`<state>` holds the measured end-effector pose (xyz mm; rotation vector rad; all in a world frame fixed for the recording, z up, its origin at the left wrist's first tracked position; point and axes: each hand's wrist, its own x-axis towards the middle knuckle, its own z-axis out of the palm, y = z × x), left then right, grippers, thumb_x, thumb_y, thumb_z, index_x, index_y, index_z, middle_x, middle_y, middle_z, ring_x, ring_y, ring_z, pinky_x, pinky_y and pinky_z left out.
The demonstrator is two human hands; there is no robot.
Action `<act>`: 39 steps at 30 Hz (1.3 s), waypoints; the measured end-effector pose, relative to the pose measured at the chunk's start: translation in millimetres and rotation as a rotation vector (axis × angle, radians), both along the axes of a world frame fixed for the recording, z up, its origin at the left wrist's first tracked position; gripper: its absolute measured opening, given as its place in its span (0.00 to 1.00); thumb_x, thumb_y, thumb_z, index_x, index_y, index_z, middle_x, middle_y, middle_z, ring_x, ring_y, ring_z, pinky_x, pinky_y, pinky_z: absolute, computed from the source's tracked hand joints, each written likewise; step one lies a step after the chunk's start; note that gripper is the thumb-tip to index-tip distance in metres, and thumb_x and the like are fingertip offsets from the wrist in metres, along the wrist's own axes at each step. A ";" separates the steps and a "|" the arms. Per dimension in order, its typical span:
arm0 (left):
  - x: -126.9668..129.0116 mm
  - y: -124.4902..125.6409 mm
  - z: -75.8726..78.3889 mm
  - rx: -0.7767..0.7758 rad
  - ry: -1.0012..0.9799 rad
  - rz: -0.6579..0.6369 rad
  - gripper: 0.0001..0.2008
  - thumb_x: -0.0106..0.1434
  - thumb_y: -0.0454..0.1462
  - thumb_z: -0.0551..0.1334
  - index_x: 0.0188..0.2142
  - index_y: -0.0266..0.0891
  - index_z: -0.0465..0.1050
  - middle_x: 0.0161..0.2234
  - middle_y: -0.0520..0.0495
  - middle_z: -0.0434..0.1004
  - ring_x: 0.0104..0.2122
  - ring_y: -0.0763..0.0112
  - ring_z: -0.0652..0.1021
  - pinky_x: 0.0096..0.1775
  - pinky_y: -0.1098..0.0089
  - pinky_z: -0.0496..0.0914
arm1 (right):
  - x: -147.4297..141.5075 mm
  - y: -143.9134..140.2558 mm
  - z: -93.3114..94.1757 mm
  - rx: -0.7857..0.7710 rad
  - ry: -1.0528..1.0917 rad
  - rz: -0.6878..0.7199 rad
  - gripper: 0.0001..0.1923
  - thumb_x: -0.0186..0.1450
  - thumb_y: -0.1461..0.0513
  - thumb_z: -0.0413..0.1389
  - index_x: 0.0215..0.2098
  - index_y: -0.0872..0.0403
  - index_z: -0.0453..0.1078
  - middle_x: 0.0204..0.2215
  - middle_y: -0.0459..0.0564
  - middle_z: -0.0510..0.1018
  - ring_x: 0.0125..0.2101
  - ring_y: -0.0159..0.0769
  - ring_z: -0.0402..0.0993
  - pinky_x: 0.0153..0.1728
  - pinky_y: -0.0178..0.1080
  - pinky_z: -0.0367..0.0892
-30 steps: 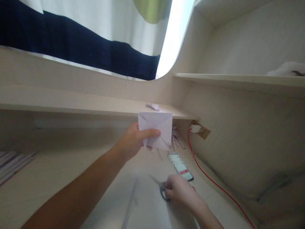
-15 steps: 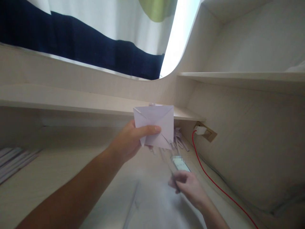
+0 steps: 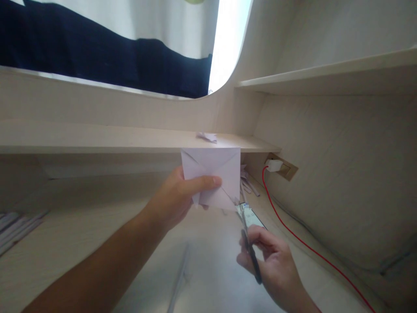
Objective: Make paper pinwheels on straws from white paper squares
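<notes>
My left hand (image 3: 177, 198) holds a folded white paper (image 3: 213, 174) up above the desk, thumb across its lower front. My right hand (image 3: 273, 265) grips a pair of scissors (image 3: 249, 243) by the handles, blades pointing up. The blade tips sit at the paper's lower right corner. A phone (image 3: 252, 217) with a lit screen lies on the desk just behind the scissors, partly hidden by them.
A red cable (image 3: 293, 237) runs from a white plug in a wall socket (image 3: 276, 166) across the desk. Paper scraps (image 3: 247, 184) lie under the low shelf (image 3: 97, 141), one more scrap (image 3: 207, 137) on it. Papers (image 3: 16, 221) stack at the far left.
My right hand lifted the scissors off the desk and brought them up to the paper's lower right corner. My left hand kept the paper up, almost still.
</notes>
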<state>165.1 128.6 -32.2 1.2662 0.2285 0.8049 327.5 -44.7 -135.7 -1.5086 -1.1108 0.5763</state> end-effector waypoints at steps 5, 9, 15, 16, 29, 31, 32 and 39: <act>1.9 -2.1 -3.3 0.026 0.039 -0.009 0.10 0.55 0.36 0.73 0.34 0.32 0.79 0.26 0.48 0.77 0.22 0.73 0.74 0.20 0.76 0.67 | 0.3 -1.8 0.5 0.011 -0.012 -0.022 0.10 0.53 0.61 0.71 0.28 0.52 0.75 0.27 0.44 0.75 0.30 0.37 0.71 0.34 0.38 0.65; 3.0 -1.2 -7.2 0.033 0.044 -0.006 0.11 0.56 0.36 0.73 0.37 0.33 0.79 0.28 0.48 0.78 0.23 0.73 0.75 0.21 0.76 0.68 | 0.6 -1.3 1.6 0.036 -0.019 -0.016 0.10 0.52 0.61 0.72 0.28 0.51 0.76 0.27 0.44 0.76 0.30 0.37 0.71 0.35 0.38 0.65; 3.2 1.9 -12.1 0.065 0.058 0.008 0.10 0.57 0.37 0.74 0.38 0.35 0.81 0.28 0.49 0.78 0.24 0.74 0.75 0.23 0.76 0.69 | 0.6 -1.4 1.6 0.024 -0.035 -0.036 0.10 0.52 0.61 0.73 0.26 0.51 0.76 0.26 0.43 0.75 0.29 0.36 0.70 0.33 0.37 0.65; 2.8 2.1 -12.5 0.070 0.059 0.010 0.10 0.57 0.37 0.74 0.38 0.35 0.81 0.28 0.49 0.78 0.24 0.74 0.75 0.23 0.76 0.69 | 0.4 -1.4 1.5 0.023 -0.032 -0.038 0.10 0.52 0.60 0.73 0.26 0.51 0.76 0.26 0.44 0.75 0.29 0.36 0.70 0.33 0.37 0.65; 1.0 3.9 -13.3 0.108 0.101 0.038 0.11 0.57 0.39 0.75 0.36 0.36 0.81 0.27 0.50 0.78 0.24 0.74 0.75 0.25 0.76 0.68 | -2.2 -1.4 5.7 0.033 -0.011 -0.042 0.13 0.52 0.59 0.74 0.22 0.52 0.74 0.22 0.44 0.73 0.26 0.35 0.68 0.28 0.36 0.65; 0.7 3.4 -12.1 0.105 0.111 0.045 0.11 0.56 0.39 0.75 0.36 0.37 0.81 0.27 0.50 0.78 0.24 0.73 0.75 0.24 0.75 0.68 | -2.0 -1.6 6.7 0.037 -0.008 -0.035 0.14 0.52 0.58 0.74 0.22 0.52 0.73 0.22 0.43 0.72 0.25 0.35 0.68 0.27 0.36 0.64; 0.6 3.2 -11.7 0.109 0.116 0.051 0.11 0.56 0.40 0.74 0.36 0.37 0.81 0.27 0.50 0.78 0.24 0.73 0.75 0.24 0.75 0.68 | -1.9 -1.6 7.1 0.041 -0.007 -0.035 0.15 0.52 0.58 0.74 0.22 0.52 0.73 0.22 0.43 0.72 0.25 0.34 0.67 0.27 0.36 0.64; 1.4 3.2 -12.8 0.141 0.133 0.071 0.10 0.57 0.40 0.73 0.35 0.36 0.80 0.26 0.49 0.78 0.24 0.72 0.74 0.25 0.74 0.67 | -1.5 -1.7 7.9 0.043 -0.014 -0.027 0.15 0.52 0.59 0.75 0.21 0.52 0.73 0.21 0.42 0.70 0.24 0.33 0.65 0.25 0.34 0.63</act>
